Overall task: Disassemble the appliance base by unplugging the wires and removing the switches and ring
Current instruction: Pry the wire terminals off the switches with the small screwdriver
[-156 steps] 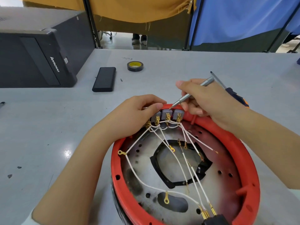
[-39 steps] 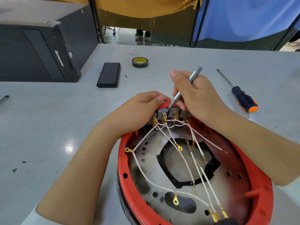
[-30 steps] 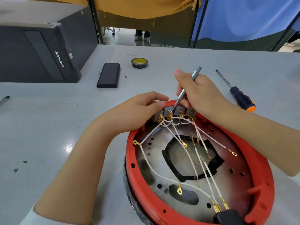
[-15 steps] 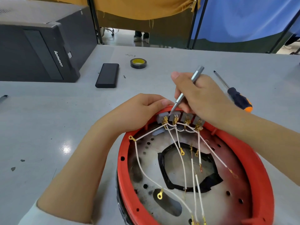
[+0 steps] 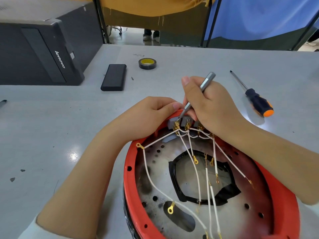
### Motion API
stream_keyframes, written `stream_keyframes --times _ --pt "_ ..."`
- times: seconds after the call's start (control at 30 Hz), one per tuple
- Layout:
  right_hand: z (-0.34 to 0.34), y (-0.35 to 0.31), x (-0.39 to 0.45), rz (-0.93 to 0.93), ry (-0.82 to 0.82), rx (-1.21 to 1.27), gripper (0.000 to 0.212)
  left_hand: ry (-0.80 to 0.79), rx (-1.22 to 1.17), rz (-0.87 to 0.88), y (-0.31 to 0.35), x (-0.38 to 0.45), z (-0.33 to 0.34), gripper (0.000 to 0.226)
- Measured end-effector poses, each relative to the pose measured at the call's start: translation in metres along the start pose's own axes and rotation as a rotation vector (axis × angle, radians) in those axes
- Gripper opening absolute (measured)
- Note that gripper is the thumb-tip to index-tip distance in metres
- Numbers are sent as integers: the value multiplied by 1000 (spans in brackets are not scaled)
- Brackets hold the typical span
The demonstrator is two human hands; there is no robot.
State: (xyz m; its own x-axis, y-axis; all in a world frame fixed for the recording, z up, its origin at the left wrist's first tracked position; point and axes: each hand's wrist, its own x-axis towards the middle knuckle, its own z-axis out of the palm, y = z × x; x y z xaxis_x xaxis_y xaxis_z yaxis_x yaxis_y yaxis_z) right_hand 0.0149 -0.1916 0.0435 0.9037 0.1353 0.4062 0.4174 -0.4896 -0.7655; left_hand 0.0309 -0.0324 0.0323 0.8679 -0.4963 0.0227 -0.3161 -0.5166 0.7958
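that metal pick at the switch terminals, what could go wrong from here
The silver tool in the right hand has its tip at the gold connector on the leftmost grey switch, with the left hand's fingertips right beside it; a slip could jab them. Prying hard might bend the connector or tear its thin white wire. The red base is steadied only at its rim, so it may shift.

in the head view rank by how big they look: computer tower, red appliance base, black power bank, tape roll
1. Red appliance base, nearest the camera, which inflates it
2. Computer tower, partly cut off
3. Black power bank
4. Tape roll
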Motion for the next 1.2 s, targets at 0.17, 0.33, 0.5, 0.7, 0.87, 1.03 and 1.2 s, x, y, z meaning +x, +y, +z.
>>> stream_keyframes --times 0.17,0.33,0.5,0.7,0.87,1.03,1.2 --pt "0 -3 10 120 -35 12 47 1 4 -1 1 -1 0 33" --pt "3 -5 26 219 -119 -79 50 15 6 -23 -1 -1 1 33" --pt "3 -2 15 126 -20 20 48 8 -6 -8 0 -1 0 32" --pt "2 0 9 -7 0 44 47 21 6 -14 1 -2 1 30" --pt "4 0 8 -37 -39 31 47 16 21 -10 3 -2 2 33" --pt "6 -1 7 -102 -26 -31 44 28 25 -2 3 -2 1 35" --pt "10 -4 10 -181 -47 -164 49 55 18 -6 2 -1 1 35"
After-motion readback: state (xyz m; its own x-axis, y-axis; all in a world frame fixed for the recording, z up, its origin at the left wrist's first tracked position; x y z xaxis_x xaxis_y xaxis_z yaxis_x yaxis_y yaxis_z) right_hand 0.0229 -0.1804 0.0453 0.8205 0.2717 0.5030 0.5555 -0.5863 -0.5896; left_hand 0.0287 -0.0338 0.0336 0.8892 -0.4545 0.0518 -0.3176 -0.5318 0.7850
